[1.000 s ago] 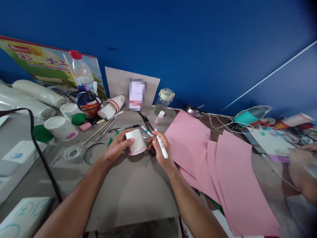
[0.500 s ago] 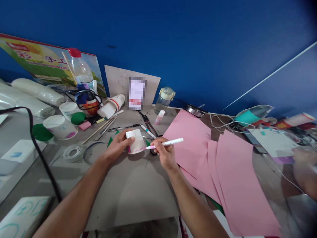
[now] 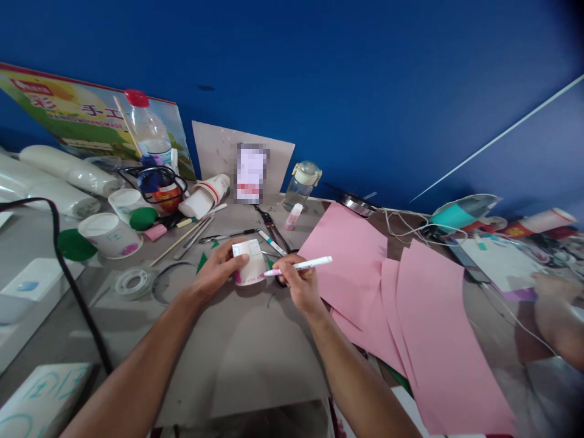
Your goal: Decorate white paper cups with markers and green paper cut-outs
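Observation:
In my left hand is a white paper cup, tilted, its wider-looking end low and marked with a pink pattern along the edge. My thumb presses on the cup's side. My right hand grips a white marker pen with a pink tip. That tip touches or nearly touches the cup's lower right edge. Scissors lie just behind the hands, partly covered. Beside them rests another marker, and small green paper scraps sit near my left hand.
Pink paper sheets spread on the right. A tape roll, paper cups and brushes lie on the left. Behind stand a glue stick, a glass bottle and a blurred phone screen. Another person's hand is far right.
The pen tip has shifted slightly left along the cup's pink edge, my right hand moving with it. My left hand still holds the cup in nearly the same place.

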Action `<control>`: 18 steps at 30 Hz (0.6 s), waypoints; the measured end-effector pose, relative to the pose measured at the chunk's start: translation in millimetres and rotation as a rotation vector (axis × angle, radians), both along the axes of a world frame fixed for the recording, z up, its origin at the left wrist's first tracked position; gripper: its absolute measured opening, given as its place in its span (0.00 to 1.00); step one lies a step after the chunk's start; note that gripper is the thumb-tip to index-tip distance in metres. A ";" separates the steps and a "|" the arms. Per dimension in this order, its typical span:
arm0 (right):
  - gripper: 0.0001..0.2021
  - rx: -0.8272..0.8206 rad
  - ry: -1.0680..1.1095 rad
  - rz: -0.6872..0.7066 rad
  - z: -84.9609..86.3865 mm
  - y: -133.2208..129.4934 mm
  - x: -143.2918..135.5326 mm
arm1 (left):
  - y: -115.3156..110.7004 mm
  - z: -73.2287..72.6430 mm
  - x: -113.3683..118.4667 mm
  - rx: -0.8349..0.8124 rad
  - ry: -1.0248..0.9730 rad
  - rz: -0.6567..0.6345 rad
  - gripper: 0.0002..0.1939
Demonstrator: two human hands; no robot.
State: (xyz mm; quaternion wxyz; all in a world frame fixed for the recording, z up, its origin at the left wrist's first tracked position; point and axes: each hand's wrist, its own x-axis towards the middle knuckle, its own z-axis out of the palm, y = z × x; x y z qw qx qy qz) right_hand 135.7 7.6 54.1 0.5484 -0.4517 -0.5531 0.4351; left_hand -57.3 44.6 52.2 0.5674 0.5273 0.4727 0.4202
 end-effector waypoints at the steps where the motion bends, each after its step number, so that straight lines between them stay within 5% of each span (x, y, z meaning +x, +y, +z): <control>1: 0.14 0.000 0.001 0.000 -0.4 0.1 -0.1 | 0.1 0.0 0.0 0.003 0.001 -0.003 0.27; 18: 0.16 -0.025 0.025 0.019 -2.7 -1.2 0.5 | -1.9 5.5 -0.2 0.008 0.050 -0.042 0.28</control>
